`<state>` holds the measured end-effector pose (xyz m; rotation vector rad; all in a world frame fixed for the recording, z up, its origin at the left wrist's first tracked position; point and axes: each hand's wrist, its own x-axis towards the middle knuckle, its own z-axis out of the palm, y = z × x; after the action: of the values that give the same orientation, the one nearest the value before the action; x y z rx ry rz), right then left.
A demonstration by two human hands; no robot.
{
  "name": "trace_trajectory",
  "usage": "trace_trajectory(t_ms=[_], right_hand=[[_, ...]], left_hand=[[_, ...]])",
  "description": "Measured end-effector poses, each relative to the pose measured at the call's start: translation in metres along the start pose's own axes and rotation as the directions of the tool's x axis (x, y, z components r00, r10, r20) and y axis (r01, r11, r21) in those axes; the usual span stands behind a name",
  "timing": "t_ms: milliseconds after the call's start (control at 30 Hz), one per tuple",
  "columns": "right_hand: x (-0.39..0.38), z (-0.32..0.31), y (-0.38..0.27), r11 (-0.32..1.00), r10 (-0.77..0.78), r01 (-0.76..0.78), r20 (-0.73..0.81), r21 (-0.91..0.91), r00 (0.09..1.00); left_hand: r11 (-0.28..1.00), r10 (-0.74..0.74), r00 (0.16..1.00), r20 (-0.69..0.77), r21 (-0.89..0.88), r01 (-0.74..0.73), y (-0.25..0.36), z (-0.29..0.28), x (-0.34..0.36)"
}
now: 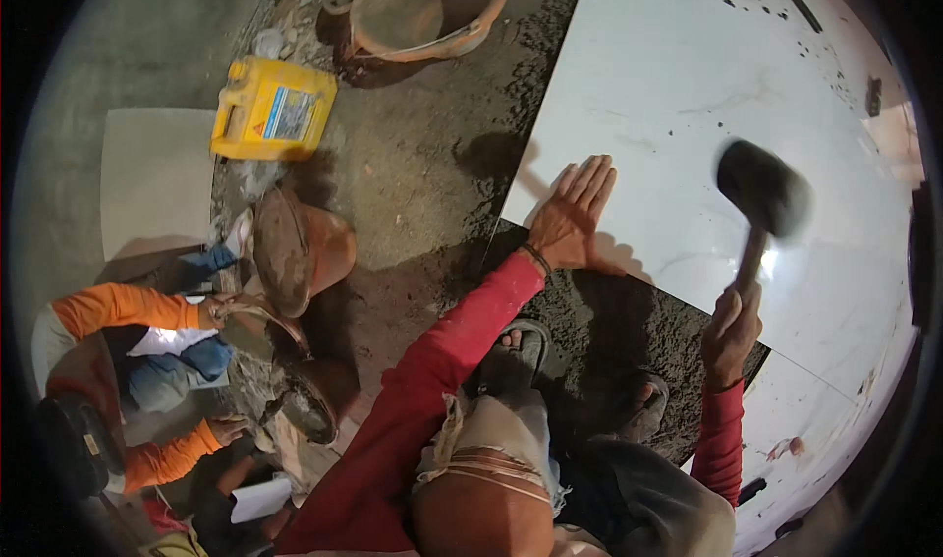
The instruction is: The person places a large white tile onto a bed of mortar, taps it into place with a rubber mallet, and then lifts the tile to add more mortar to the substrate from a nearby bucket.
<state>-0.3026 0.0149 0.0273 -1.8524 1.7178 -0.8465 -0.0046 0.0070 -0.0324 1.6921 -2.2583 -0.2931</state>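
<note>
My left hand [573,213] lies flat near the corner of a large white floor tile [648,95], its fingers stretched out and pointing away from me. In my right hand [732,336] is the wooden handle of a black-headed mallet [756,186]. The mallet's head is raised above the tile and blurred by motion. Dark wet mortar [609,326] spreads along the tile's near edge, between it and my sandalled feet. Another white tile [805,429] lies to the right, meeting the first at a thin seam.
A yellow jerrycan [275,110] stands at the left, below a large mortar-stained tub [427,17]. A bucket [305,248] lies tipped nearer. At the lower left, a co-worker in orange sleeves [128,306] grips a bucket handle. A pale square tile [155,179] lies beyond.
</note>
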Motion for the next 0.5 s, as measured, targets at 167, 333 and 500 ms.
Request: trace_trajectory(t_ms=[167, 333, 500], right_hand=[[-0.001, 0.005, -0.003, 0.968, 0.173, -0.063, 0.460, -0.244, 0.871], [0.017, 0.010, -0.008, 0.977, 0.131, -0.090, 0.214, -0.193, 0.968], [0.052, 0.027, -0.010, 0.968, 0.105, -0.034, 0.279, -0.247, 0.954]], left_hand=[[1.000, -0.011, 1.000, -0.018, -0.027, 0.011, -0.002, 0.003, -0.005], [1.000, 0.005, 0.999, 0.031, 0.028, -0.005, -0.002, 0.005, -0.004], [1.000, -0.010, 1.000, 0.019, -0.026, 0.011, -0.004, 0.004, -0.002]])
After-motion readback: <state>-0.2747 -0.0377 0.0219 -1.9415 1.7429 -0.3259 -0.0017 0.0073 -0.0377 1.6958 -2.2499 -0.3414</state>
